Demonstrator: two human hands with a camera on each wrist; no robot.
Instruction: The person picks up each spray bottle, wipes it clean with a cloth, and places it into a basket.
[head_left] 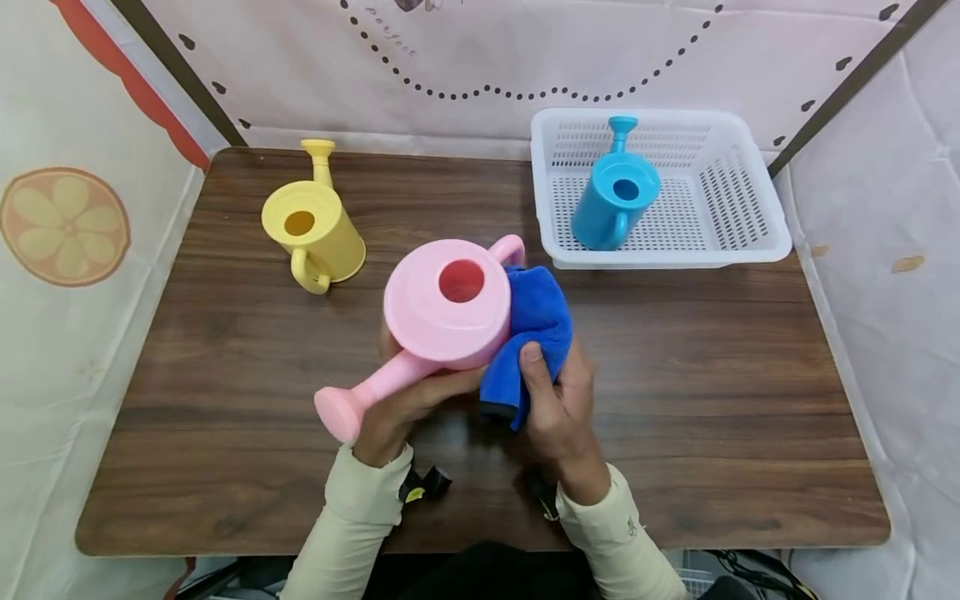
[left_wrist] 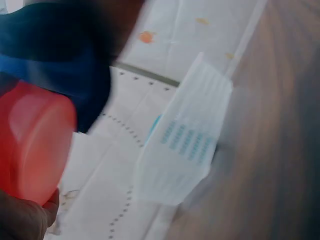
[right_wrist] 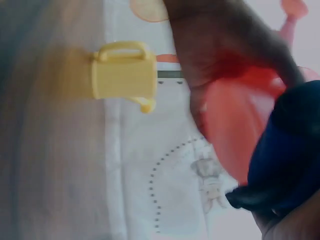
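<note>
A pink watering can (head_left: 447,304) is held above the table, its spout pointing to the lower left and its handle to the upper right. My left hand (head_left: 405,408) grips it from beneath, with the thumb along the lower side; the other fingers are mostly hidden by the can. In my right hand (head_left: 558,417) is a bunched blue cloth (head_left: 536,312), pinched under the thumb and laid against the can's right side. The left wrist view shows the can's base (left_wrist: 47,150) with fingertips at its edge. In the right wrist view, the cloth (right_wrist: 285,145) covers part of the can.
A yellow watering can (head_left: 318,229) stands on the brown wooden table (head_left: 712,400) at the back left. At the back right, a white perforated basket (head_left: 750,200) holds a blue watering can (head_left: 617,200). Printed white cloth walls (head_left: 480,50) enclose the table's back and sides.
</note>
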